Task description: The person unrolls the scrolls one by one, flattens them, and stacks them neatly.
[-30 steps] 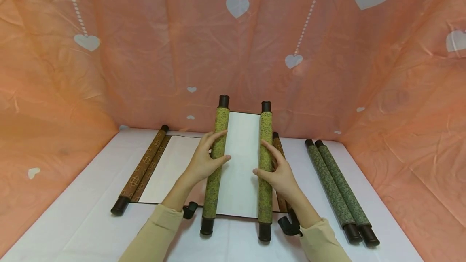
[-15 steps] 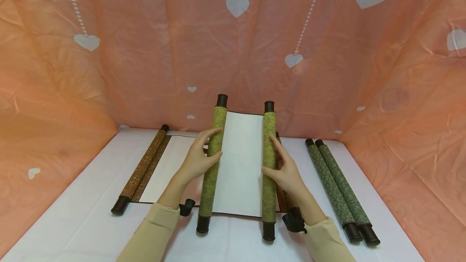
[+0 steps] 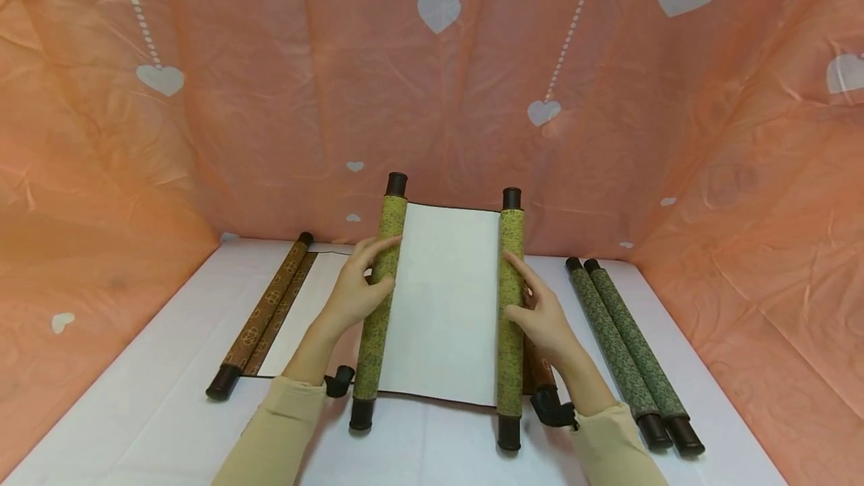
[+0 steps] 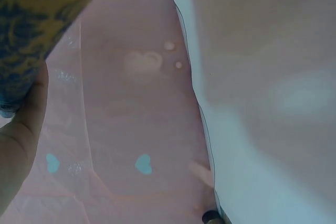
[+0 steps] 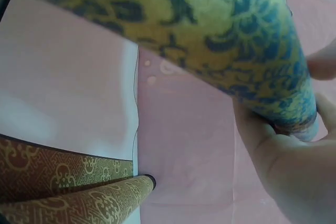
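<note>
A yellow-green patterned scroll with black end knobs is held partly unrolled, its white sheet (image 3: 442, 306) stretched between two rolls. My left hand (image 3: 354, 292) grips the left roll (image 3: 374, 336), thumb on the near face and fingers over the upper part. The right roll (image 3: 511, 373) is held by my right hand (image 3: 548, 321), thumb and fingers around it. In the right wrist view, that hand (image 5: 294, 166) curls around the blue-and-yellow flowered roll (image 5: 226, 40). The scroll stands tilted above a brown scroll (image 3: 266, 310) that lies spread open, its middle hidden behind it.
Two dark green rolled scrolls (image 3: 610, 347) lie side by side on the right of the white tabletop (image 3: 135, 396). A peach curtain (image 3: 270, 96) with white hearts encloses the back and sides. The brown scroll's right roll (image 5: 100, 200) shows in the right wrist view.
My hands have moved apart, the left one leftward and the right one rightward. The gap between the two yellow-green rolls has widened and more white sheet shows.
</note>
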A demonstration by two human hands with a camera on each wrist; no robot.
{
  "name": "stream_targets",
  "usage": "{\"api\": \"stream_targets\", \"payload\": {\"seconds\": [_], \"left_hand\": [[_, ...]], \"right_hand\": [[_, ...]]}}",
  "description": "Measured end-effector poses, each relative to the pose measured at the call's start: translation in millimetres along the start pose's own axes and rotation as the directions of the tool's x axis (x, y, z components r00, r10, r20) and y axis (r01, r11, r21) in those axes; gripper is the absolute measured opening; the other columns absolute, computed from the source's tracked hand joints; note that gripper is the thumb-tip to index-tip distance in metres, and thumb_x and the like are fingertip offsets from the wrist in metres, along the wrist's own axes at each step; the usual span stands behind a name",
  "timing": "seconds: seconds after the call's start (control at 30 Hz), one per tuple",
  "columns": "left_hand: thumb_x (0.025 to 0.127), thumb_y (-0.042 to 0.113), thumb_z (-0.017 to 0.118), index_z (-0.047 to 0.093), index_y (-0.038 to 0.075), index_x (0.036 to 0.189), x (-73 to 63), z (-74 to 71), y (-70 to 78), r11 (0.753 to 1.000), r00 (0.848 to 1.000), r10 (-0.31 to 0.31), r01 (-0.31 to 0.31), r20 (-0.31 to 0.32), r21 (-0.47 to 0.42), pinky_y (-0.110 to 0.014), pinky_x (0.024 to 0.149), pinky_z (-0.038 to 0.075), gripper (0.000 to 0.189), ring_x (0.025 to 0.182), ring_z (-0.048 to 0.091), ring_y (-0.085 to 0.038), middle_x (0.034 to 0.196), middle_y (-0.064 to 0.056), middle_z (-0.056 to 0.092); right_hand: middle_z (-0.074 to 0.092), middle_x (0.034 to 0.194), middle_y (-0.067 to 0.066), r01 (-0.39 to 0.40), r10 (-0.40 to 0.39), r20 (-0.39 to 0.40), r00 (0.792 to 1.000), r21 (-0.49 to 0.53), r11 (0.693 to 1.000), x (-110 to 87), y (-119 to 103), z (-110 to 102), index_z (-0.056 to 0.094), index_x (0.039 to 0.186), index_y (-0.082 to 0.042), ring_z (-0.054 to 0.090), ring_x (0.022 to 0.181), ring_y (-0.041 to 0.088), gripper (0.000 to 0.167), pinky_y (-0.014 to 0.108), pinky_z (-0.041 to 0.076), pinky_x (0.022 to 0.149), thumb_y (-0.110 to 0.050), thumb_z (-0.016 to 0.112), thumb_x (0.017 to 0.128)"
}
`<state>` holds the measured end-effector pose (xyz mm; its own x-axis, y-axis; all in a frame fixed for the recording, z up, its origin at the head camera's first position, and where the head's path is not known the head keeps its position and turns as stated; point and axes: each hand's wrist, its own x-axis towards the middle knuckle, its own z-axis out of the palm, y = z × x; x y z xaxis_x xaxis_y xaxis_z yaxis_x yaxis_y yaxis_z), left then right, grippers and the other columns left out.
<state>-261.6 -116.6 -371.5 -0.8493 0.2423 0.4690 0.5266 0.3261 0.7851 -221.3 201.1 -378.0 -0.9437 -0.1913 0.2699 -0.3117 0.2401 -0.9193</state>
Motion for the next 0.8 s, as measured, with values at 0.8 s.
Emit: {"api": "stream_targets", "payload": {"seconds": [0.8], "left_hand": [[0.098,0.001,0.069,0.055,0.014,0.150,-1.4,-24.8,0.7,1.000,1.000,-0.005,0.005,0.005,0.002,-0.062,0.101,0.046,0.056,0.136,0.044,-0.042,0.158,-0.015,0.039]], "right_hand": [[0.026,0.168,0.014,0.014,-0.014,-0.004,1.000,-0.055,0.998,-2.5,-1,-18,0.031,0.165,-0.030,0.042,0.141,0.043,0.093,0.051,0.043,0.104,0.005,0.075,0.090]]}}
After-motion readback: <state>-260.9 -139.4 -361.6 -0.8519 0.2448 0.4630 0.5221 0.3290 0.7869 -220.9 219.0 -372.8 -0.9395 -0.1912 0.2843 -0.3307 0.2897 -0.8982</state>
